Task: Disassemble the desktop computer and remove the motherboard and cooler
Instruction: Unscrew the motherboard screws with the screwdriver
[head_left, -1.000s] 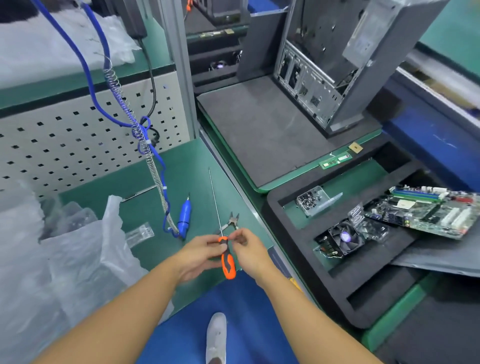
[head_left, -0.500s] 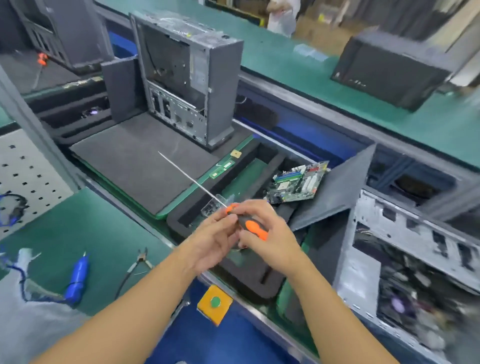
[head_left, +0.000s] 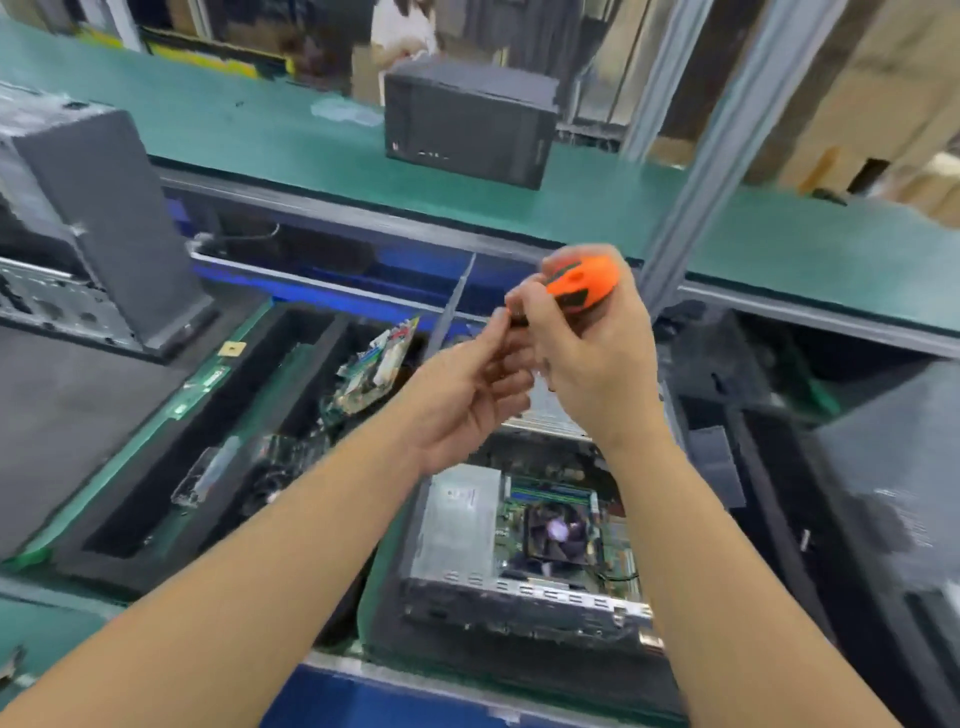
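Desktop computer (head_left: 457, 525), boxy grey sheet metal; screwdriver (head_left: 582, 283), glossy orange handle

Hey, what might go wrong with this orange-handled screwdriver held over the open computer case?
Both the right hand and left hand grip the orange-handled screwdriver above the open grey metal computer case; a slip might drop it onto the black cooler fan. The loose green circuit board leans in the black foam tray beside the hands; a swing may knock it.

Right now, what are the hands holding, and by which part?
A screwdriver: the right hand grips its orange handle, and the left hand pinches it where the shaft meets the handle.
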